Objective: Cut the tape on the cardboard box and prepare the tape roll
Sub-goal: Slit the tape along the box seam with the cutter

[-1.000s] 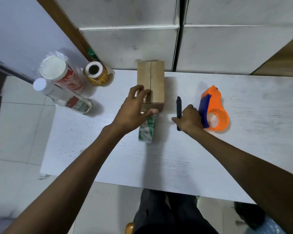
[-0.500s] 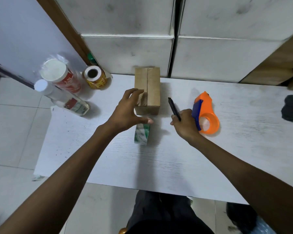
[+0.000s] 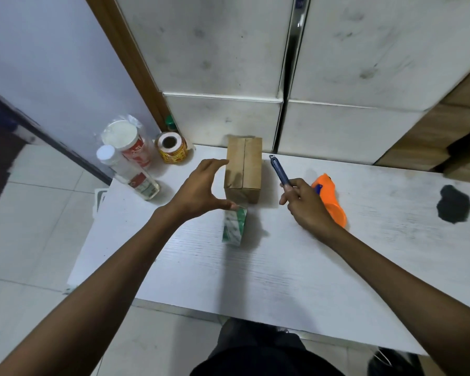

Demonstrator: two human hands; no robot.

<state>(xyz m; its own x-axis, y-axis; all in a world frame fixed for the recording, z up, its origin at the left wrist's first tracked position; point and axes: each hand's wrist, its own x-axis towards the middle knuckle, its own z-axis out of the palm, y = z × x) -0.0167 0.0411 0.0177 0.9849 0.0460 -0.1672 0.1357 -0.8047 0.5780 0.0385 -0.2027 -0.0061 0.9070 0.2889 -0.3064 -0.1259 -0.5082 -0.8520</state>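
At frame centre, the cardboard box (image 3: pixel 244 169) sits between the hands. The left hand (image 3: pixel 198 191) spreads finger and thumb beside its left side, above the tape roll (image 3: pixel 234 226). The right hand (image 3: pixel 307 204) pinches the blue cutter (image 3: pixel 278 169), right of the box.

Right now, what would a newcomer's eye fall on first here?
The box stands centre-frame, with the left hand spread open at its left side. The right hand grips a blue knife just right of it. A green tape roll stands on edge before the box, and an orange dispenser lies right of the right hand.
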